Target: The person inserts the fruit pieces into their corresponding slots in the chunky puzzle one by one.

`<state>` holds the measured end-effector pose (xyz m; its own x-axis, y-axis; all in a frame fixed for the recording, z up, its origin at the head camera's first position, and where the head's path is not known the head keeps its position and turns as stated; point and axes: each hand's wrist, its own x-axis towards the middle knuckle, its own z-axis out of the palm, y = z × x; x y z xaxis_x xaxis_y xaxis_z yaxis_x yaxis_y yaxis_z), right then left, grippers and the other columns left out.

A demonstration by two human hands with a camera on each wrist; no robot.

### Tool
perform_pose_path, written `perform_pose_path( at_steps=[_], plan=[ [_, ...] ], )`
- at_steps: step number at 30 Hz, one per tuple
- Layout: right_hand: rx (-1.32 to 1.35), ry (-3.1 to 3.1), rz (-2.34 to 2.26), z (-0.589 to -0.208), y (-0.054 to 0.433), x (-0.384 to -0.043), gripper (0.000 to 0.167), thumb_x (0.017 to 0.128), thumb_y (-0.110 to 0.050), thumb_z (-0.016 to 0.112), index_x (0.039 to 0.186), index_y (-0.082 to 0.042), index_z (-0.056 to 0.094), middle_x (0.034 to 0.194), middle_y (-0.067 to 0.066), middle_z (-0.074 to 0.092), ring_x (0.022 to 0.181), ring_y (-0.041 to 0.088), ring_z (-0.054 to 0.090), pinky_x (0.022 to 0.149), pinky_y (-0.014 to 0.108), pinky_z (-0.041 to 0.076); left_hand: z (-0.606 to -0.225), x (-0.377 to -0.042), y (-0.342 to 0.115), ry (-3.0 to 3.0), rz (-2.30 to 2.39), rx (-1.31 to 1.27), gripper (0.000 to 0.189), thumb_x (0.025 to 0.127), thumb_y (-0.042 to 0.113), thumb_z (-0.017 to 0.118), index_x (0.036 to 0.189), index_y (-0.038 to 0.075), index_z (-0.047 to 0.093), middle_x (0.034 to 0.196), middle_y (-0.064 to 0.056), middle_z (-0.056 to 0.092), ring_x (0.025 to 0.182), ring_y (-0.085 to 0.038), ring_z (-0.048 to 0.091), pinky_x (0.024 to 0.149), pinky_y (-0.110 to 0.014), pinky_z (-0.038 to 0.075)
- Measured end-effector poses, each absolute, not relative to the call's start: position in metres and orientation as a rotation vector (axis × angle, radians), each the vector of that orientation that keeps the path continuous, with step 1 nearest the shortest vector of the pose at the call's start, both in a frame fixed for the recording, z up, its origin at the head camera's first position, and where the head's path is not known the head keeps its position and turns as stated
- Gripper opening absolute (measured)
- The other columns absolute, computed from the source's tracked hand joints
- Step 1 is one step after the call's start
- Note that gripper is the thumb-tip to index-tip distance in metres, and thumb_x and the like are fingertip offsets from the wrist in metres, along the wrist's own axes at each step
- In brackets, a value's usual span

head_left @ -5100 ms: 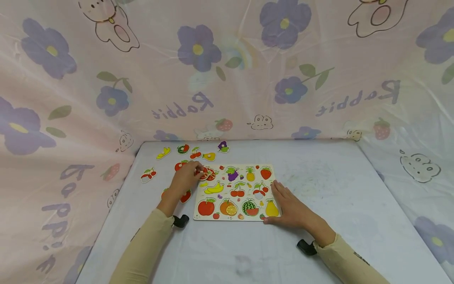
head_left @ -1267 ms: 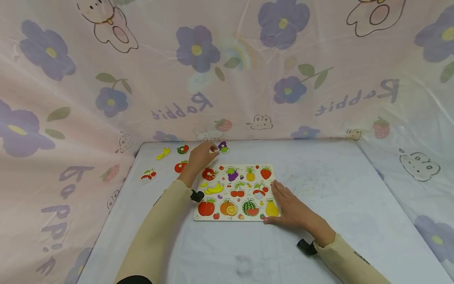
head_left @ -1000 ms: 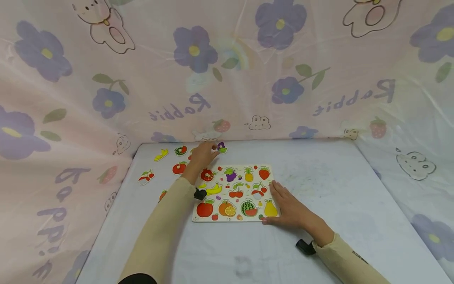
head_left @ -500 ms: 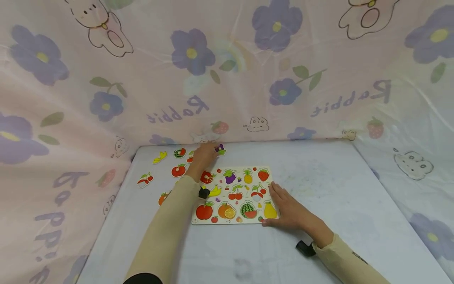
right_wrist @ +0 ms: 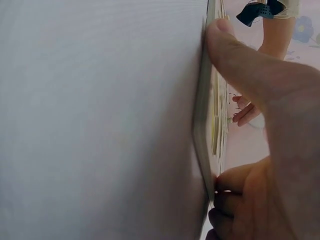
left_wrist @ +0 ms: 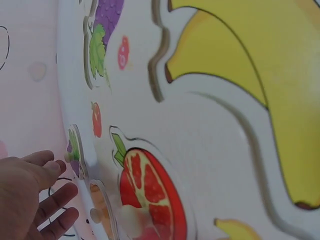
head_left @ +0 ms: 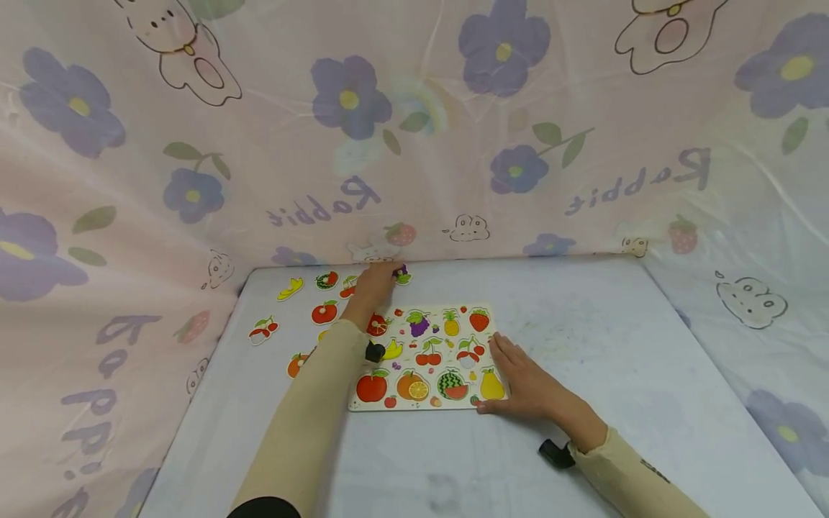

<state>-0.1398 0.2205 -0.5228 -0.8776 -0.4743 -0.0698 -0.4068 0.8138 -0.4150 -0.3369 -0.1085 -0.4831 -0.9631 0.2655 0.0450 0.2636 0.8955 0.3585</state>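
Grape piece [head_left: 404, 278], near worktop's [head_left: 583, 338] far edge, beyond board [head_left: 424, 404], left hand [head_left: 374, 290] with fingers [left_wrist: 59, 201] at its knob [left_wrist: 68, 157], two extended, pinch or mere touch cannot be told, right hand [head_left: 534, 385] resting on board's right edge, thumb spread wide, other pieces [head_left: 324, 312] lying left.

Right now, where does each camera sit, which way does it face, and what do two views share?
Head: worn on the head, facing forward and down at table, board and backdrop; left grip, right grip and sleeves show.
Left wrist: worn there, facing across the board toward the grape piece; the left grip shows.
Right wrist: worn there, facing along the board's edge; right grip close, left grip and forearm beyond.
Both wrist views share board and left grip.
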Motion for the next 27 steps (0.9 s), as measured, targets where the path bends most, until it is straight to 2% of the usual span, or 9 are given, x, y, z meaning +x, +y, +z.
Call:
perform_pose_path(
  at_steps=[8, 18, 27],
  plan=[
    [-0.702, 2.824, -0.591, -0.5206, 0.2185, -0.1384, 0.131, 0.082, -0.073, 0.081, 0.167, 0.006, 0.021, 0.176, 0.025, 0.016, 0.162, 0.043, 0.02, 0.127, 0.06, 0.024, -0.485, -0.3384, -0.1077, 3.031, 0.564, 0.422, 0.043, 0.111, 0.004, 0.055, 0.152, 0.013, 0.061, 0.155, -0.009, 0.06, 0.144, -0.034, 0.054, 0.121, -0.051, 0.04],
    [-0.697, 2.831, -0.584, -0.5195, 0.219, -0.1374, 0.131, 0.081, -0.072, 0.082, 0.167, 0.007, 0.021, 0.176, 0.025, 0.017, 0.162, 0.043, 0.02, 0.127, 0.06, 0.024, -0.4877, -0.3378, -0.1062, 3.04, 0.535, 0.446, 0.038, 0.107, 0.001, 0.063, 0.143, 0.011, 0.068, 0.151, -0.009, 0.062, 0.141, -0.032, 0.055, 0.12, -0.05, 0.042],
    [-0.685, 2.826, -0.584, -0.519, 0.2199, -0.1388, 0.132, 0.081, -0.072, 0.082, 0.167, 0.007, 0.02, 0.176, 0.026, 0.017, 0.162, 0.044, 0.019, 0.128, 0.06, 0.023, -0.4877, -0.3375, -0.1041, 3.045, 0.573, 0.461, 0.027, 0.109, 0.0, 0.057, 0.128, 0.008, 0.075, 0.129, -0.011, 0.071, 0.122, -0.03, 0.063, 0.112, -0.047, 0.049]
  ],
)
